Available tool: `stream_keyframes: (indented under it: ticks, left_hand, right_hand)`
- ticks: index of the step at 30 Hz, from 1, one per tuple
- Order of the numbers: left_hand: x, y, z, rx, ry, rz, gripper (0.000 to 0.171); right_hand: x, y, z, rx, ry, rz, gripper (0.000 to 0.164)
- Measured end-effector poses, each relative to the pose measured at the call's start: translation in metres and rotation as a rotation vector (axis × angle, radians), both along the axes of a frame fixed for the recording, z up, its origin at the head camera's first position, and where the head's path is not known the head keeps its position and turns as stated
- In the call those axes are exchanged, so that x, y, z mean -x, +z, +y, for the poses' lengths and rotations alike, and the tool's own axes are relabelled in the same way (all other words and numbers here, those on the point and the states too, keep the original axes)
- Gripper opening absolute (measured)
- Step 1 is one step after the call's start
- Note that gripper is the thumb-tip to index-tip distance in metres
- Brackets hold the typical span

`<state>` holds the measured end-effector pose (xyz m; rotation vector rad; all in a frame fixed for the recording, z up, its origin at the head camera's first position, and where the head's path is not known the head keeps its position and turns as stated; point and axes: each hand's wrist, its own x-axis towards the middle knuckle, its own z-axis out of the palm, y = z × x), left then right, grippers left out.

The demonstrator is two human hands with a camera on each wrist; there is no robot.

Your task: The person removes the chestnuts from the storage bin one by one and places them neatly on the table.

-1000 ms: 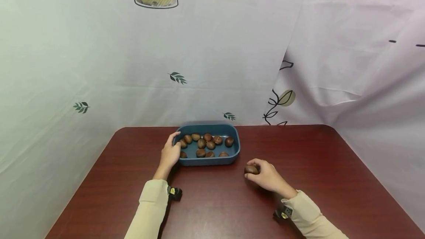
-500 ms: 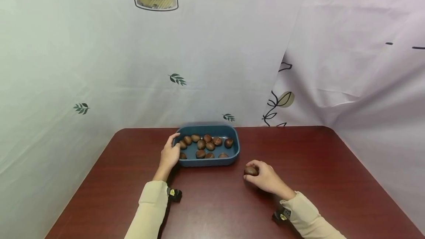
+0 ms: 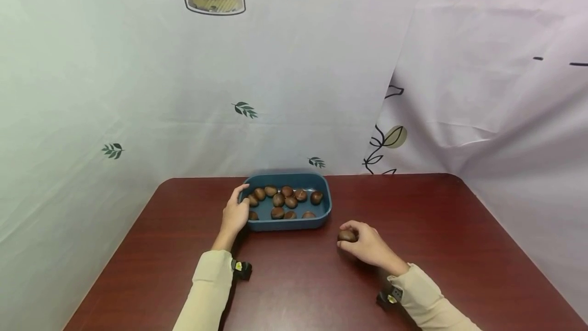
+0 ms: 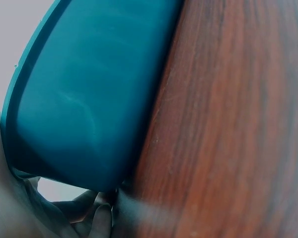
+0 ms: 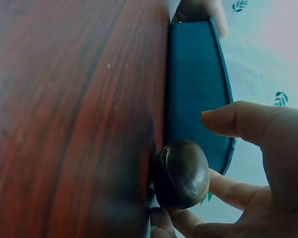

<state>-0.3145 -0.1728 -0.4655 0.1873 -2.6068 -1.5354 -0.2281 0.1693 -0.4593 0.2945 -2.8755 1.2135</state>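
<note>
A blue plastic tray (image 3: 285,225) with several brown chestnuts (image 3: 278,199) in it stands at the back of the table. My left hand (image 3: 236,213) grips the tray's left end, thumb at the near side of the rim, the other fingers around the end wall. To the right and nearer than the tray, my right hand (image 3: 367,244) has its thumb and fingers curled round a single chestnut (image 3: 346,236). In the right wrist view this glossy dark chestnut (image 5: 181,173) is close against the tabletop, fingers behind it and the thumb above it in the picture.
The reddish-brown wooden table (image 3: 285,280) has rounded back corners. A pale cloth backdrop (image 3: 294,65) with printed leaves hangs right behind it. Each wrist wears a small black camera (image 3: 242,269) below a beige sleeve (image 3: 209,280).
Both hands, the tray and the chestnuts keep their places. Only a slight shift of the whole head view shows between the first frame and now.
</note>
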Motion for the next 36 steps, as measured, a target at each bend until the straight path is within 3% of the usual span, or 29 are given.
stream_keyframes:
  ticks: [36]
  left_hand:
    - [-0.0007, -0.0001, -0.0004, -0.005, -0.012, 0.003, 0.048]
  right_hand:
    - [0.003, 0.003, 0.0012, -0.026, -0.015, 0.023, 0.035]
